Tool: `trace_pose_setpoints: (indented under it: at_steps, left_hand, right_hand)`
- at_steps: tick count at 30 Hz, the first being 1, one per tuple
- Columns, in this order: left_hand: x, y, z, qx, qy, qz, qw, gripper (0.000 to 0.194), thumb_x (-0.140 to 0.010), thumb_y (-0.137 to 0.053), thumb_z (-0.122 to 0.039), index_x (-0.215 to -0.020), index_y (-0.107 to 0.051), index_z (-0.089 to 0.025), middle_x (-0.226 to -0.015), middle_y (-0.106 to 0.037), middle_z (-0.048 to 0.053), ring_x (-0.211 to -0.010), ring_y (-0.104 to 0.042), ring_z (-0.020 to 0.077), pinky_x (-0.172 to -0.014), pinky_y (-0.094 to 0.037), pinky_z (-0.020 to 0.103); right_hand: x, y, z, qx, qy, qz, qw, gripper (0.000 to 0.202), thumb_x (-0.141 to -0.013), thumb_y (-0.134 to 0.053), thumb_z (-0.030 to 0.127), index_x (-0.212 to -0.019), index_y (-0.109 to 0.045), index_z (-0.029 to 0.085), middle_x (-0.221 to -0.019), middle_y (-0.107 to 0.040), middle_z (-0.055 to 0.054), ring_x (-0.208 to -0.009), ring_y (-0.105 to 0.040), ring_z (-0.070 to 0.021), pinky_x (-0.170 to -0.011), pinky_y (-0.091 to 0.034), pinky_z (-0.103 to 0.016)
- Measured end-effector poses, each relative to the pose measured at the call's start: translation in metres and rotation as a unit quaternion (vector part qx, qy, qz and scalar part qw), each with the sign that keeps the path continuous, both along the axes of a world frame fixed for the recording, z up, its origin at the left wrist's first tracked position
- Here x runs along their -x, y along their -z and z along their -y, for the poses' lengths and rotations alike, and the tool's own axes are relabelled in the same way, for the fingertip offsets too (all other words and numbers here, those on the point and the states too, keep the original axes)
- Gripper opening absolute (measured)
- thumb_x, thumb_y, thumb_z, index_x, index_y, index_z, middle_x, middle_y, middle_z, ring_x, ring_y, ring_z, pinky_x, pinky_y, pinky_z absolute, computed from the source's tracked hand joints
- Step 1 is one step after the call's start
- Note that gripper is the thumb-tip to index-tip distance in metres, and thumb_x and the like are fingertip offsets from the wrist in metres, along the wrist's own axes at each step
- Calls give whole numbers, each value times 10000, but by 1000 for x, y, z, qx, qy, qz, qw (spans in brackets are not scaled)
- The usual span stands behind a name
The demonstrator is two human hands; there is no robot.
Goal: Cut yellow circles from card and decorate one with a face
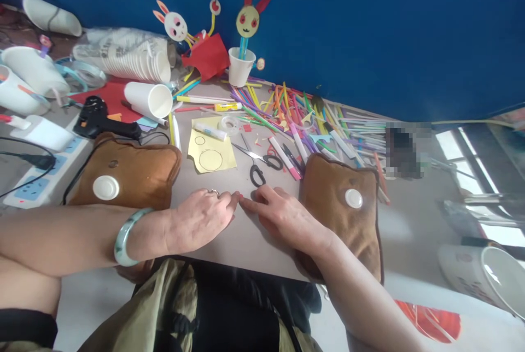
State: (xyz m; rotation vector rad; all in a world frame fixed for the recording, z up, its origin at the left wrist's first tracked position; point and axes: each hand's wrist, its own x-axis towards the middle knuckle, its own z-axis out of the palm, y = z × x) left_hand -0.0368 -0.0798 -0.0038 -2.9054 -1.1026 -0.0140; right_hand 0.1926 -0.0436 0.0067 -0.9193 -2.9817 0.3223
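Observation:
Low over the table's front part, my left hand point(200, 220) has its fingers curled together, a ring on one of them; a tiny red bit shows at its fingertips. My right hand point(287, 217) meets it there with the index finger stretched out. Just beyond the hands lie black-handled scissors point(262, 164). Yellow paper point(211, 159) with drawn circles has a capped marker point(209, 132) on it. Brown cushions with white caps flank the hands, one on the left point(135, 169) and one on the right point(342, 199).
Colourful sticks point(287, 109) cover the table's back. Two rabbit figures stand by the blue wall, one in a white cup point(241, 70). Stacked paper cups point(135, 62), a black glue gun point(98, 119) and a power strip point(53, 166) are left. A large mug point(463, 270) stands right.

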Motion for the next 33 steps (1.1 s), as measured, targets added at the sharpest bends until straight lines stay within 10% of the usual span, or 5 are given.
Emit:
trace_pose_setpoints:
  at_steps: [21, 33]
  left_hand:
    - [-4, -3, 2, -24, 15, -43, 999, 423, -933, -506, -164, -1327, -509, -10, -844, -653, 82, -671, -647, 182, -538, -434, 325]
    - [-7, -5, 10, -59, -10, -83, 995, 695, -909, -543, -518, -1365, -491, 3, -735, -614, 74, -643, -617, 195, -567, -352, 321]
  right_hand:
    - [-3, 1, 0, -40, -19, 21, 999, 521, -906, -426, 63, -1384, -504, 255, -1012, -576, -80, -710, -485, -146, -688, -408, -296]
    - [-10, 16, -19, -30, 29, -71, 997, 329, -909, -471, 133, -1170, -659, 198, -867, -588, -38, -675, -510, -118, -609, -351, -244]
